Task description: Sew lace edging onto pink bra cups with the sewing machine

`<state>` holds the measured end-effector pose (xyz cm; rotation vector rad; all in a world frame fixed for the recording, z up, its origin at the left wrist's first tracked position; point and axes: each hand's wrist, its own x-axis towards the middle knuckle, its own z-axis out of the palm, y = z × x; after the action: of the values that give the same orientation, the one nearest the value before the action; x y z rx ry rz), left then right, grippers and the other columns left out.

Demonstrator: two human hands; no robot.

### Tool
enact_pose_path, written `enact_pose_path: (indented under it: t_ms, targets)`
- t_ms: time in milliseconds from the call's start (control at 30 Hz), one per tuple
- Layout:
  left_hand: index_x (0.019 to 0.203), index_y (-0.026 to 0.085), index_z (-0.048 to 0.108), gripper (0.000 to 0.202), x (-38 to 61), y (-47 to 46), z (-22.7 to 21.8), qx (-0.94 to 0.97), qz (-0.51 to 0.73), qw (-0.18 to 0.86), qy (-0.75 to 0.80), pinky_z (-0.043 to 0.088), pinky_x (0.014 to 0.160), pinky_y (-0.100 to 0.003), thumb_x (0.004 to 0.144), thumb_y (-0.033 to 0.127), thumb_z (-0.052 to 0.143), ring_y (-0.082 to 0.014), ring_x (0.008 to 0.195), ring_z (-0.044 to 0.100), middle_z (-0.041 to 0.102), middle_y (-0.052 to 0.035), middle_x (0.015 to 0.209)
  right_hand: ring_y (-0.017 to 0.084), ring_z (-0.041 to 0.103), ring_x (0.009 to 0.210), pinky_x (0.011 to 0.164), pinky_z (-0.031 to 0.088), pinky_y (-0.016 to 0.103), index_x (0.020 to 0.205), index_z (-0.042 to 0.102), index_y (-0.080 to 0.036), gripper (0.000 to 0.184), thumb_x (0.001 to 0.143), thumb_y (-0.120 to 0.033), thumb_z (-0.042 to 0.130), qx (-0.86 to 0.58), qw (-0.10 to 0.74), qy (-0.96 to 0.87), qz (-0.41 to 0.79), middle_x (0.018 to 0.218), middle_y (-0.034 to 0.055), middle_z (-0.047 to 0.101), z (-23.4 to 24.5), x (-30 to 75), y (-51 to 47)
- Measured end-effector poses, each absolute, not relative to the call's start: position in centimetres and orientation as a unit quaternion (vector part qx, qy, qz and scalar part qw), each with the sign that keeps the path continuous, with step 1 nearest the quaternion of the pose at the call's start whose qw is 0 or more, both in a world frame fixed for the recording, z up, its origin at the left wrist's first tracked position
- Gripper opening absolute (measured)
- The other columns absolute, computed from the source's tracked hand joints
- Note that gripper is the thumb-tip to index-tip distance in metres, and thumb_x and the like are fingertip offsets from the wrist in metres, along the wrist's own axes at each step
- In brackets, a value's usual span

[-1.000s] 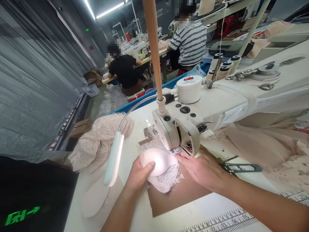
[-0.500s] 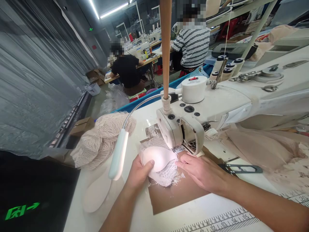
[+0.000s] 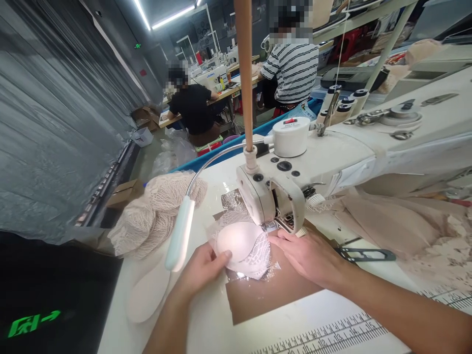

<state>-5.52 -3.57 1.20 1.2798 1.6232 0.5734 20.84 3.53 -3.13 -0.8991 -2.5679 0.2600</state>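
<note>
A white padded cup with lace lies under the head of a white sewing machine, lit brightly by a gooseneck lamp. My left hand grips the cup's left edge, thumb on top. My right hand lies flat on the table beside the needle area, fingertips pressing the lace at the cup's right edge. A brown sheet lies under the work.
A heap of beige lace sits at the left, more beige fabric at the right. Scissors lie behind my right wrist. A ruler strip runs along the table front. Two people sit at machines behind.
The cup has turned and slid slightly up under the machine head. My left hand has shifted down-left on its edge; my right hand stays by the needle.
</note>
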Motion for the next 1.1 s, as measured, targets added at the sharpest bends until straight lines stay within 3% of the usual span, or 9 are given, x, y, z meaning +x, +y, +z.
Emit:
enact_pose_path:
  t_ms: [67,167,300,400,633,933,1100]
  targets:
    - [0.064,0.017,0.044,0.045,-5.9,-4.4,3.1,0.555,0.155,0.404,0.711,0.025,0.049,-0.022,0.083,0.057,0.052,-0.0096,0.052,0.036,0.038,0.0044,0.057,0.017,0.045,0.063,0.058,0.029,0.029,0.105,0.063,-0.016,0.037,0.083,-0.005,0.035,-0.319,0.206,-0.920,0.098,0.074,0.0045,0.057,-3.1,21.1,3.6]
    - [0.061,0.018,0.040,0.046,-5.5,-5.6,5.6,0.586,0.098,0.294,0.749,0.024,0.048,-0.023,0.087,0.055,0.047,-0.0104,0.051,0.035,0.036,0.0044,0.055,0.016,0.043,0.064,0.058,0.028,0.029,0.101,0.063,-0.017,0.036,0.084,-0.004,0.034,-0.308,0.205,-0.923,0.104,0.074,0.0034,0.055,-2.8,21.2,3.5]
    - [0.086,0.020,0.057,0.021,-3.4,-4.9,6.4,0.724,0.170,0.179,0.645,0.041,0.064,-0.026,0.093,0.033,0.043,-0.0164,0.071,0.052,0.056,-0.0027,0.077,0.014,0.040,0.062,0.055,0.024,0.029,0.095,0.063,-0.020,0.033,0.080,-0.003,0.038,-0.288,0.177,-0.935,0.111,0.079,0.0021,0.052,-2.3,21.1,3.2]
    - [0.101,0.019,0.060,0.022,-1.7,-2.6,4.6,0.815,0.168,0.105,0.545,0.045,0.072,-0.031,0.093,0.019,0.039,-0.0197,0.083,0.055,0.060,-0.0086,0.092,0.014,0.038,0.061,0.056,0.024,0.029,0.088,0.062,-0.020,0.027,0.078,-0.005,0.042,-0.287,0.167,-0.936,0.118,0.078,0.0016,0.050,-2.3,21.0,3.1]
    - [0.112,0.016,0.059,0.027,0.3,0.1,-0.7,0.866,0.146,0.063,0.475,0.048,0.076,-0.036,0.091,0.020,0.044,-0.0217,0.088,0.054,0.060,-0.0131,0.106,0.015,0.037,0.062,0.057,0.023,0.030,0.090,0.062,-0.020,0.029,0.076,-0.005,0.042,-0.280,0.173,-0.935,0.130,0.077,0.0014,0.051,-2.4,21.0,3.3]
    - [0.123,0.019,0.054,0.034,1.0,-0.6,-0.7,0.865,0.121,0.045,0.485,0.045,0.077,-0.040,0.093,0.025,0.040,-0.0236,0.090,0.051,0.057,-0.0131,0.109,0.016,0.043,0.067,0.060,0.027,0.029,0.092,0.063,-0.021,0.029,0.078,-0.005,0.043,-0.285,0.195,-0.929,0.132,0.081,0.0028,0.055,-2.7,21.1,3.2]
    - [0.118,0.021,0.057,0.031,1.5,-0.6,-1.1,0.851,0.122,0.023,0.510,0.044,0.075,-0.039,0.093,0.027,0.040,-0.0238,0.088,0.050,0.056,-0.0118,0.102,0.017,0.045,0.071,0.063,0.029,0.031,0.096,0.064,-0.021,0.034,0.076,-0.004,0.043,-0.299,0.179,-0.931,0.108,0.083,0.0037,0.057,-2.9,20.8,3.2]
